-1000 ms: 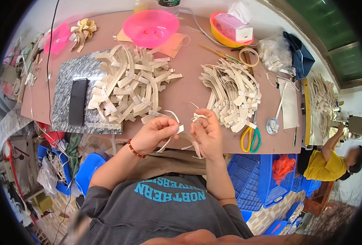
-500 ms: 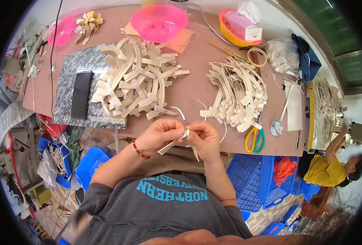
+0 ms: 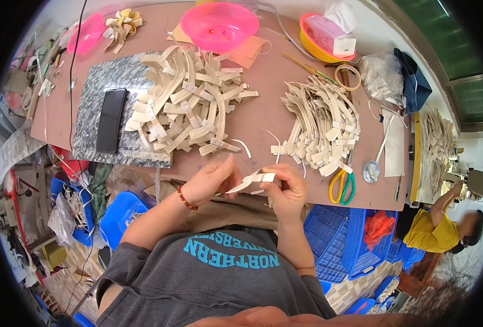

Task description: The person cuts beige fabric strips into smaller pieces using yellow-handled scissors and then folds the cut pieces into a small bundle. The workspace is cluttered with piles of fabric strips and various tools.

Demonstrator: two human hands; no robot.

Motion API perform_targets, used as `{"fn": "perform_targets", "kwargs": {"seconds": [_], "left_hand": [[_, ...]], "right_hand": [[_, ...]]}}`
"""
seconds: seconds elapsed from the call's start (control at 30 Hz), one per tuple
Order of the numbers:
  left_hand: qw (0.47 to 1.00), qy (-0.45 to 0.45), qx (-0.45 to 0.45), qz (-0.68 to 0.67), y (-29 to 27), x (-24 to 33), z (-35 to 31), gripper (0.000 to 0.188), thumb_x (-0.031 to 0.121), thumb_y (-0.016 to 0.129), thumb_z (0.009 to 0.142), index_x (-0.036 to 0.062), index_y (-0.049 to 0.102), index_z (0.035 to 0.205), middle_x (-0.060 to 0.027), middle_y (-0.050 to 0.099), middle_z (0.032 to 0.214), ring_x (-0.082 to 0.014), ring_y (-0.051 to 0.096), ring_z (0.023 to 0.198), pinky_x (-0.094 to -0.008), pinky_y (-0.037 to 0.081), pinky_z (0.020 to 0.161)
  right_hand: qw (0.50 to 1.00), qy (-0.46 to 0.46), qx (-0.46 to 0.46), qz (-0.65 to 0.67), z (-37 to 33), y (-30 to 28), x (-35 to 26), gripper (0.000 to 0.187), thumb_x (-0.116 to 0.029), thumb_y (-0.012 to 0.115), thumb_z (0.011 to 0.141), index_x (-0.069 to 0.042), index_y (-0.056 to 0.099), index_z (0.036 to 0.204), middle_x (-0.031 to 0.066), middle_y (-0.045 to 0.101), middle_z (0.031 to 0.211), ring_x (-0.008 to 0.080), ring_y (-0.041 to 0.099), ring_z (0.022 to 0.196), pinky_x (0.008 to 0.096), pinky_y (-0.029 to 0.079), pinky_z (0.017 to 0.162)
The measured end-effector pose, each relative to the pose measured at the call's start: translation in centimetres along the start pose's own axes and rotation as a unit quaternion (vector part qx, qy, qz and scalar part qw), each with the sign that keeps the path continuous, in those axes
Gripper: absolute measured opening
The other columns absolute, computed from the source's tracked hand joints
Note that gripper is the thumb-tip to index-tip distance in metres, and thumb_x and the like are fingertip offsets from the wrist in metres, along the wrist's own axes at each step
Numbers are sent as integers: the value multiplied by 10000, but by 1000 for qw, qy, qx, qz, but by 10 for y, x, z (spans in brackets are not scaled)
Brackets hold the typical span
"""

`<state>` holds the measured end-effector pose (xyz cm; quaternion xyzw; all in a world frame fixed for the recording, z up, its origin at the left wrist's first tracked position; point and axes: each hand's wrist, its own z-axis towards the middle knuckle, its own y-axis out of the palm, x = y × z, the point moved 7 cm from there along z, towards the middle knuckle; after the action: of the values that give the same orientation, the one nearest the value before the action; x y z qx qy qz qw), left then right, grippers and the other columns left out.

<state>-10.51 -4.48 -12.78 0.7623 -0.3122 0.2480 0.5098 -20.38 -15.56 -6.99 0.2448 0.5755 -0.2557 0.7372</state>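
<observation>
My right hand (image 3: 289, 192) pinches a cream fabric strip (image 3: 248, 182) between thumb and fingers, above the table's near edge. A short pale band crosses the strip close to my fingertips. The strip's other end points toward my left hand (image 3: 211, 181), which is loosened, its fingers partly spread beside that end and holding nothing I can see. Beyond my hands lies a loose heap of similar cream strips (image 3: 184, 109). Farther right, a more ordered bundle of strips (image 3: 323, 128) lies mostly in one direction.
A black phone (image 3: 111, 121) rests on a speckled stone slab (image 3: 92, 82). Scissors (image 3: 341, 186) with yellow and green handles lie near the front edge. At the back are a pink basin (image 3: 219, 27) and a yellow bowl (image 3: 318, 52). Blue crates (image 3: 328, 240) stand below; a person in yellow (image 3: 432, 231) works at right.
My left hand has come off the strip and moved slightly left. My right hand has shifted a little right, still pinching the strip, which now lies flatter. The view has shifted slightly.
</observation>
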Motion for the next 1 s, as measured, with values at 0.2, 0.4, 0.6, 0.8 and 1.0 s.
{"fn": "perform_targets", "kwargs": {"seconds": [0.2,0.4,0.6,0.8,1.0], "left_hand": [[999,26,44,-18,15,9,-10,221,125,508,926,-33,591,1056,-64,643,908,-101,601,777,-209,504,700],[946,161,115,258,34,31,-15,258,-11,490,889,-42,567,1133,-89,668,928,-121,646,831,-240,524,727],[936,177,127,278,36,32,-16,261,-2,495,890,-32,569,1139,-99,672,916,-128,650,836,-248,525,730],[974,159,100,129,21,21,-14,206,104,546,909,-37,605,1048,-66,659,865,-96,620,761,-223,517,697],[985,92,148,13,-3,15,-15,197,226,545,919,55,594,834,-10,605,702,-57,537,581,-167,432,524]], "right_hand": [[974,-52,-74,-208,-1,6,-21,238,-36,749,677,-33,670,901,54,620,795,138,613,678,233,476,544],[912,-116,-29,-392,-3,18,-40,212,-112,745,688,-58,666,877,40,597,751,184,591,615,284,469,517],[900,-118,-13,-419,-5,20,-43,211,-97,738,695,-38,659,881,50,586,735,174,587,600,283,466,514],[915,-111,-42,-385,-4,26,-42,215,-79,723,700,-42,652,900,58,596,772,189,592,621,300,472,530],[991,85,-61,-89,-12,20,-11,145,-21,651,805,-1,620,946,46,613,809,105,566,637,232,444,539]]}}
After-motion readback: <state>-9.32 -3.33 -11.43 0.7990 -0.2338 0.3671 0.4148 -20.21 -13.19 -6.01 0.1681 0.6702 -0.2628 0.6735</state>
